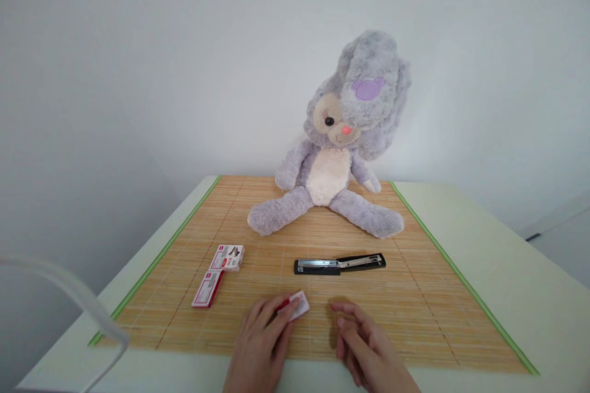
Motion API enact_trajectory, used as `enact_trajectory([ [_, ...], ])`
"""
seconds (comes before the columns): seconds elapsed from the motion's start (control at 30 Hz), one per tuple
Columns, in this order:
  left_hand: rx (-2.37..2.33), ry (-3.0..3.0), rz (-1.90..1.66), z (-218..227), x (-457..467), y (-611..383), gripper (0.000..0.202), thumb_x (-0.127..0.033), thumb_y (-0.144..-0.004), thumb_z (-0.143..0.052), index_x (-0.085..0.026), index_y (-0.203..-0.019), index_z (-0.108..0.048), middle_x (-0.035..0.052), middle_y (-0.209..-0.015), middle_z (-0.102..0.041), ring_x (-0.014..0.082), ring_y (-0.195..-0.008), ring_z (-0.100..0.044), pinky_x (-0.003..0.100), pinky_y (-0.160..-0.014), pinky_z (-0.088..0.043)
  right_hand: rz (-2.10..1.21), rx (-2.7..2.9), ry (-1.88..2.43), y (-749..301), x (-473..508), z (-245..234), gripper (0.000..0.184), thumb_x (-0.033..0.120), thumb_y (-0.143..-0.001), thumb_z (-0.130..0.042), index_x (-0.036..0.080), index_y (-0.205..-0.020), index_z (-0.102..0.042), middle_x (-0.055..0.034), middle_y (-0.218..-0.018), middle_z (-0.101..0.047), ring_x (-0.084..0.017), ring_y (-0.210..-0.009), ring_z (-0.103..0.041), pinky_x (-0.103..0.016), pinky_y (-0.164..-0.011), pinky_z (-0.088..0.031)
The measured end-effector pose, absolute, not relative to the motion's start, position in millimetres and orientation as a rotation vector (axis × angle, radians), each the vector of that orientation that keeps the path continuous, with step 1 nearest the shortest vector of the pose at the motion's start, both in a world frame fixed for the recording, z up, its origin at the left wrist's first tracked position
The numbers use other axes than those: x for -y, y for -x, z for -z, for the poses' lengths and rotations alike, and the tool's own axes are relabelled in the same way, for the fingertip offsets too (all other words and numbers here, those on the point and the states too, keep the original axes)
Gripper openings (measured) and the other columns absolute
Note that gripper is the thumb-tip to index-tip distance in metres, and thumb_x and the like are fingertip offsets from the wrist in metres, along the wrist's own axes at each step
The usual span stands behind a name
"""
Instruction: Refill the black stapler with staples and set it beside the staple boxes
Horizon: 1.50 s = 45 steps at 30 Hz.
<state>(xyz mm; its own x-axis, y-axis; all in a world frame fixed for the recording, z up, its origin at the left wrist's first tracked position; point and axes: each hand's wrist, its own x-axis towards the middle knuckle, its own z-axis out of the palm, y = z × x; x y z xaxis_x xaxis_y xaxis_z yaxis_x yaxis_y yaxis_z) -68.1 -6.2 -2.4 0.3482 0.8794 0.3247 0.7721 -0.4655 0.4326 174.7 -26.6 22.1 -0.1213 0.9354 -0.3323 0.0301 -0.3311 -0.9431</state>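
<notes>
My left hand (263, 339) is closed on a small red and white staples box (299, 305), holding it low over the mat, with the fingers covering much of it. To its right, my right hand (362, 344) hovers or rests near the mat's front edge, fingers loosely bent and apart, with nothing visible in them. Beyond both hands lies a black stapler (340, 263), folded wide open so that its metal inside shows. Two more small boxes lie to the left: a white and red staples box (227, 257) and a similar red-sided box (207, 289) touching its near corner.
A grey plush toy (328, 175) with long ears sits at the back against the wall. The bamboo mat (258, 252) with green edging covers most of the white table (498, 270). A white cable (87, 295) arches across the lower left.
</notes>
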Motion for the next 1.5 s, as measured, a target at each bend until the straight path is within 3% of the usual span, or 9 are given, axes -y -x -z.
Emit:
enact_trajectory([
  [0.2, -1.189, -2.221, -0.693, -17.7, -10.2, 12.5, 0.072, -0.018, -0.097, -0.058, -0.04, -0.16, -0.031, 0.0012, -0.134, -0.066, 0.0225, -0.123, -0.056, 0.042, -0.108, -0.048, -1.741, 1.013, 1.383, -187.3, 22.5, -17.0, 0.073, 0.087, -0.08, -0.054, 0.023, -0.112, -0.047, 0.0089, -0.061, -0.055, -0.002, -0.03, -0.031, -0.015, -0.032, -0.018],
  [0.5, -1.142, -2.114, -0.688, -17.9, -20.7, -0.5, 0.081, -0.017, -0.09, -0.066, -0.04, -0.159, -0.032, -0.001, -0.131, -0.068, 0.0224, -0.122, -0.055, 0.041, -0.11, -0.043, -1.768, 1.013, 1.382, -197.8, 21.7, -21.9, 0.071, 0.087, -0.08, -0.055, 0.023, -0.109, -0.047, 0.0103, -0.058, -0.052, -0.002, -0.03, -0.03, -0.014, -0.032, -0.017],
  [0.63, -1.153, -2.143, -0.672, -16.8, -21.3, 4.7, 0.071, -0.021, -0.091, -0.067, -0.04, -0.155, -0.042, 0.0009, -0.135, -0.065, 0.0247, -0.126, -0.052, 0.043, -0.111, -0.042, -1.79, 1.079, 1.427, -214.1, 19.8, -21.8, 0.069, 0.085, -0.083, -0.052, 0.022, -0.11, -0.051, 0.0065, -0.063, -0.058, -0.005, -0.034, -0.041, -0.016, -0.034, -0.024],
  [0.77, -1.255, -2.172, -0.697, -15.3, -22.9, 19.7, 0.066, -0.032, -0.087, -0.076, -0.035, -0.147, -0.051, 0.0036, -0.144, -0.058, 0.0284, -0.133, -0.047, 0.047, -0.115, -0.038, -1.546, 1.218, 1.583, -237.8, 16.1, -18.1, 0.059, 0.077, -0.089, -0.052, 0.021, -0.106, -0.055, 0.0064, -0.063, -0.055, -0.006, -0.037, -0.038, -0.02, -0.038, -0.026],
  [0.97, -1.275, -2.203, -0.693, -17.8, -25.9, 35.2, 0.037, -0.029, -0.085, -0.077, -0.033, -0.12, -0.069, 0.0043, -0.139, -0.059, 0.0287, -0.132, -0.05, 0.046, -0.111, -0.043, -1.048, 1.758, 1.63, -221.7, 4.6, -32.8, 0.049, 0.036, -0.087, -0.069, 0.025, -0.134, -0.063, 0.0049, -0.068, -0.056, -0.014, -0.063, -0.055, -0.024, -0.06, -0.038],
  [1.07, -1.27, -2.192, -0.702, -17.9, -28.0, 38.8, 0.032, -0.031, -0.086, -0.077, -0.033, -0.117, -0.071, 0.0047, -0.137, -0.061, 0.0283, -0.13, -0.052, 0.046, -0.11, -0.044, -0.979, 1.911, 1.72, -212.7, -2.0, -43.4, 0.042, 0.026, -0.084, -0.067, 0.029, -0.125, -0.072, 0.0033, -0.068, -0.06, -0.015, -0.063, -0.055, -0.025, -0.06, -0.035],
  [1.23, -1.284, -2.171, -0.723, -17.4, -29.6, 43.8, 0.032, -0.027, -0.082, -0.08, -0.032, -0.113, -0.071, 0.004, -0.132, -0.064, 0.0274, -0.125, -0.055, 0.045, -0.107, -0.046, -0.947, 1.944, 1.743, -224.4, -3.6, -43.9, 0.038, 0.028, -0.086, -0.065, 0.029, -0.123, -0.073, 0.0031, -0.067, -0.06, -0.016, -0.062, -0.056, -0.026, -0.06, -0.035],
  [1.37, -1.294, -2.162, -0.731, -18.8, -29.0, 43.6, 0.033, -0.026, -0.081, -0.081, -0.031, -0.112, -0.071, 0.0032, -0.131, -0.064, 0.0271, -0.124, -0.055, 0.045, -0.107, -0.045, -0.926, 1.947, 1.73, -217.8, -3.1, -48.2, 0.052, 0.034, -0.084, -0.071, 0.028, -0.135, -0.066, 0.0031, -0.068, -0.063, -0.017, -0.062, -0.059, -0.026, -0.059, -0.036],
  [1.5, -1.284, -2.159, -0.742, -20.5, -28.9, 42.5, 0.032, -0.028, -0.081, -0.081, -0.032, -0.112, -0.071, 0.0025, -0.13, -0.065, 0.0265, -0.124, -0.055, 0.044, -0.107, -0.045, -0.866, 2.041, 1.707, -189.6, -13.1, -59.9, 0.022, 0.032, -0.091, -0.064, 0.031, -0.107, -0.079, 0.0004, -0.073, -0.071, -0.017, -0.066, -0.063, -0.027, -0.061, -0.036],
])
